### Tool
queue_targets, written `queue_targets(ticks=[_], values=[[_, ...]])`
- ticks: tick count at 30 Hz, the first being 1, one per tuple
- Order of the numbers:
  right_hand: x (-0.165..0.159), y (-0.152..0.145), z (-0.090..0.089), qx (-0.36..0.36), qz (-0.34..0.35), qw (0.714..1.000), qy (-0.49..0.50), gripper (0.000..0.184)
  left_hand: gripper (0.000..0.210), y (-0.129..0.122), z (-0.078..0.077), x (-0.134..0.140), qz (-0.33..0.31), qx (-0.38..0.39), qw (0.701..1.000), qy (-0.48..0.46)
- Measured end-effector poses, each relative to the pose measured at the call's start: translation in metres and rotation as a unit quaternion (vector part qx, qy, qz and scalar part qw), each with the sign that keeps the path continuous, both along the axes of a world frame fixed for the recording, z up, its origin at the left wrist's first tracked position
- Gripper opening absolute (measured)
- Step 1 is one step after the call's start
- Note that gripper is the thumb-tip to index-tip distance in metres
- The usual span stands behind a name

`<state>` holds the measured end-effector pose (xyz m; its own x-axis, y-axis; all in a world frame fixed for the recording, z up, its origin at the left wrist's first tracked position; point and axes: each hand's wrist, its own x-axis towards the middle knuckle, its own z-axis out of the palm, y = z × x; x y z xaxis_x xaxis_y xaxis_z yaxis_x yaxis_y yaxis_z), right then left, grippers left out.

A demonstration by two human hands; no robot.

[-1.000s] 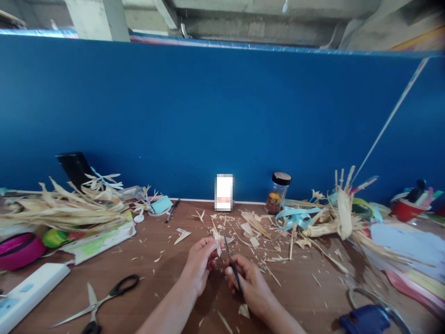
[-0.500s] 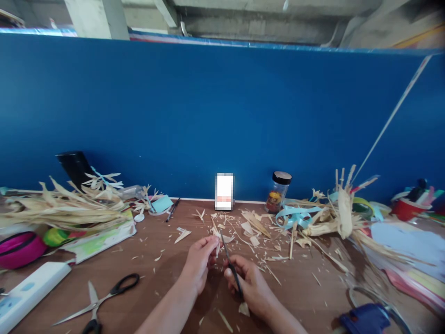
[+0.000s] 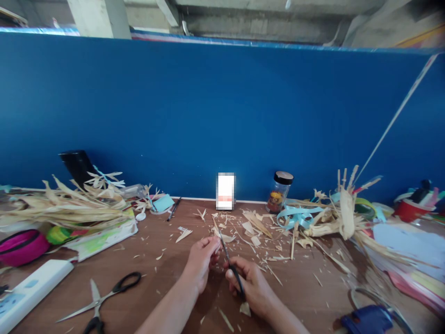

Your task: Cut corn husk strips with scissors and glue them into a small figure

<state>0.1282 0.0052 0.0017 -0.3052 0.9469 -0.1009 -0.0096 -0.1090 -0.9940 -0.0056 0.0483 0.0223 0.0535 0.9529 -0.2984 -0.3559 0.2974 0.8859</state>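
Note:
My left hand (image 3: 205, 257) pinches a small pale piece of dried husk (image 3: 216, 228), whose narrow tip sticks up past the fingertips. In my right hand (image 3: 248, 278) are black-handled scissors (image 3: 236, 278), fingers wrapped round the handles. The blades point up and away, their tips right beside the husk piece at my left fingertips. Whether the blades touch it I cannot tell. Husk scraps (image 3: 256, 241) and thin trimmings lie scattered on the brown table (image 3: 139, 297) around both hands.
A second pair of scissors (image 3: 95, 304) lies spread at the front left, near a white power strip (image 3: 38, 287). Dried husks (image 3: 69, 208) are heaped at the left. A lidded jar (image 3: 279, 191), blue ribbon (image 3: 299, 215) and a husk bundle (image 3: 346, 213) stand right of centre. A blue clamp-like object (image 3: 368, 320) sits front right.
The scissor blades look closer together now and lie slightly nearer my left fingertips. The less of the husk piece shows below the left fingers. The view has shifted slightly.

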Motion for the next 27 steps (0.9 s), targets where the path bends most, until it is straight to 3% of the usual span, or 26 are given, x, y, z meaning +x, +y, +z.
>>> queue_targets(ticks=[27], values=[[0.0,0.0012,-0.0058,0.006,-0.003,1.0,-0.017,0.03,0.024,0.0007,-0.0001,-0.0025,0.005,-0.008,1.0,0.013]])
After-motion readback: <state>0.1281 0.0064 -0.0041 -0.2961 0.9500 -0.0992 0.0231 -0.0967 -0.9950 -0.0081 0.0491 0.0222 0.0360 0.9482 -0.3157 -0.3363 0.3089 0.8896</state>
